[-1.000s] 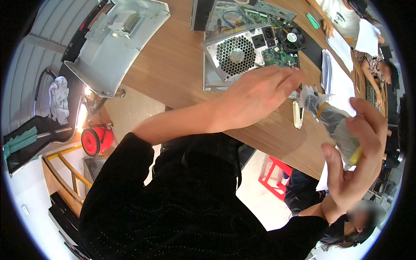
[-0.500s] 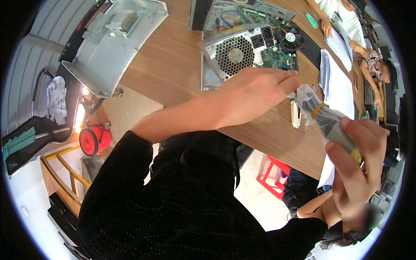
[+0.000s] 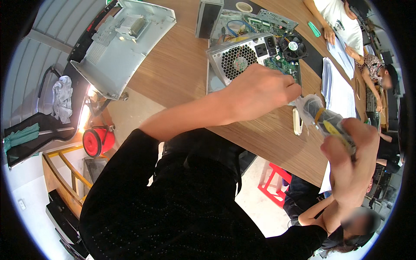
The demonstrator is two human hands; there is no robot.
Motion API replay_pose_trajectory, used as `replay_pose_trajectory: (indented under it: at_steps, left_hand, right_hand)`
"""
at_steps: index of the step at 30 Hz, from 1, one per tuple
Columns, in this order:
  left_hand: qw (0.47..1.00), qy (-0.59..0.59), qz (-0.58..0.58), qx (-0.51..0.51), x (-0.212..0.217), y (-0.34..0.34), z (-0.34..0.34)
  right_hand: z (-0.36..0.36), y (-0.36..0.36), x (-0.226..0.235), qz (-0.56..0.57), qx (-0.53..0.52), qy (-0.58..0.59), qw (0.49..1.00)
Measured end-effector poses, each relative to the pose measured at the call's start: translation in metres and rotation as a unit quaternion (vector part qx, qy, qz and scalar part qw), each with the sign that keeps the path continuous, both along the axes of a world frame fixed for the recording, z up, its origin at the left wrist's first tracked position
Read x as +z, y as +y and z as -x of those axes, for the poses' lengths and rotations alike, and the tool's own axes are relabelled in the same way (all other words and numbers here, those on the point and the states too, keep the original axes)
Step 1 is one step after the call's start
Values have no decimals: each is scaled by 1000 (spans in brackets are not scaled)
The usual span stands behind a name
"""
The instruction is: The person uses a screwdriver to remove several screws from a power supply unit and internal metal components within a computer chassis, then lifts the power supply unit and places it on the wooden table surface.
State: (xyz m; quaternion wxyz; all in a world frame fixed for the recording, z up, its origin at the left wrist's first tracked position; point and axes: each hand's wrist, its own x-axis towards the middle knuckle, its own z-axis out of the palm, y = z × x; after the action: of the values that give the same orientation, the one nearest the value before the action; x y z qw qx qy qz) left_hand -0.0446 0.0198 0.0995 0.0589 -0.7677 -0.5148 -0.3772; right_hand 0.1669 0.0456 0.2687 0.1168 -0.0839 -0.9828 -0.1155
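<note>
Clutching a clear bag (image 3: 313,108) w/ yellow-banded tool, right hand (image 3: 351,167); left hand (image 3: 260,93) clenched (grip contents hidden).

Table: a wooden table (image 3: 182,69) running across the upper middle.
Casing: a grey computer case panel (image 3: 119,52) lies at the table's left end.
Electronics: an open computer chassis (image 3: 247,56) with a round-grilled power supply (image 3: 236,58) and a black cooling fan (image 3: 291,45).
Papers: a white paper stack (image 3: 340,86) at the right.
Floor: a red wheel (image 3: 96,142), a red stool (image 3: 275,182).
Cloth: a white rag (image 3: 63,97) at far left.
</note>
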Motion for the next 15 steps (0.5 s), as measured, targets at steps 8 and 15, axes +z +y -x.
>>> replay_pose_trajectory:
  at_steps: [8, 15]
  left_hand:
    - [998, -39, -57, -15, -5, 6, 9]
    - [998, -30, -59, -7, -2, 7, 7]
  right_hand:
    - [-4, 9, -5, 138, -171, 132, 967]
    - [-20, 19, 7, 100, -71, 4, 992]
